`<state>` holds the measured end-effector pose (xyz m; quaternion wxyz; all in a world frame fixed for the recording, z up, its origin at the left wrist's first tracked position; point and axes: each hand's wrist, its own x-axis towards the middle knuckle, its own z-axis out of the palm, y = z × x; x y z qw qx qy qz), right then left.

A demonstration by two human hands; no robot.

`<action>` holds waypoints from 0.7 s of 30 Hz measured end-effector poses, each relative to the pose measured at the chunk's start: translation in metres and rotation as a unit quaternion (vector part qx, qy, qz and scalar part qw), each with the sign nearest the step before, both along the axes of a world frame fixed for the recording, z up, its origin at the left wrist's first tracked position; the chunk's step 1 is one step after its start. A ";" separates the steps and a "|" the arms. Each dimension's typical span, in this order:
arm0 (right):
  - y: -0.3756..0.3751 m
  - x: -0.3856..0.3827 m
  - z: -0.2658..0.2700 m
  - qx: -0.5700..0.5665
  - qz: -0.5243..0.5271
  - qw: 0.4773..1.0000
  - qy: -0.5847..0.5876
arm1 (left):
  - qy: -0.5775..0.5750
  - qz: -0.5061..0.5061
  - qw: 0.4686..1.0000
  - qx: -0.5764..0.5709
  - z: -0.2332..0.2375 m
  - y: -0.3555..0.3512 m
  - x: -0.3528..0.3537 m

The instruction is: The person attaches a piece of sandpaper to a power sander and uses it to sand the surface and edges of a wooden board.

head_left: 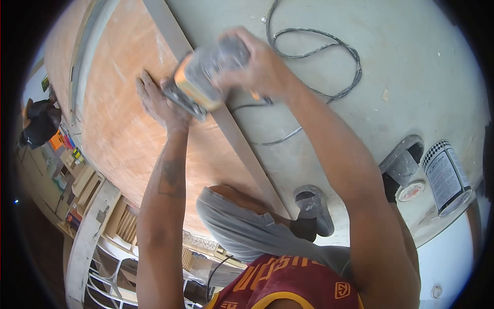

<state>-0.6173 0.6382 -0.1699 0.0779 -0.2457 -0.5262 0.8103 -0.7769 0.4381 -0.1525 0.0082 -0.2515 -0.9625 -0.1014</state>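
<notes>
A dusty orange-and-black electric sander point(203, 77), blurred by motion, is in my right hand point(252, 64), whose fingers wrap round its body. The sander is tilted at the edge of a reddish plywood panel point(123, 118), by the pale edge strip point(239, 139). My left hand point(159, 103) lies on the panel with fingers stretched out, just beside the sander's base. Part of that hand is hidden behind the sander.
A black cord point(355, 72) loops over the grey floor point(411, 67). To the right stand a can point(445, 175) and a round lid point(411, 191). My shoes point(315, 210) are below the panel edge. Another person in a black cap point(41, 123) is at far left, near shelves of wood pieces point(85, 180).
</notes>
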 end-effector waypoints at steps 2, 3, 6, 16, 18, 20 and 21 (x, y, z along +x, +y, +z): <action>-0.033 0.042 -0.007 0.004 -0.003 1.000 0.016 | -0.012 0.008 1.000 0.014 0.005 0.006 0.004; -0.050 0.066 -0.009 -0.003 -0.008 1.000 0.028 | -0.026 0.019 0.999 0.027 0.006 0.009 0.005; -0.063 0.102 0.004 -0.080 0.059 0.994 -0.048 | 0.017 -0.005 1.000 0.006 0.007 0.010 0.005; 0.010 -0.014 -0.012 -0.003 -0.007 0.999 -0.036 | 0.022 -0.033 0.999 0.025 0.003 0.001 0.003; -0.006 0.006 -0.020 0.008 -0.001 0.999 -0.052 | 0.014 -0.007 1.000 0.018 0.004 0.004 0.003; -0.043 0.057 -0.033 0.000 -0.005 1.000 -0.030 | 0.016 -0.006 1.000 0.022 0.003 0.010 0.004; -0.059 0.080 -0.032 -0.030 -0.014 0.999 -0.007 | 0.011 -0.003 1.000 0.020 0.004 0.009 0.008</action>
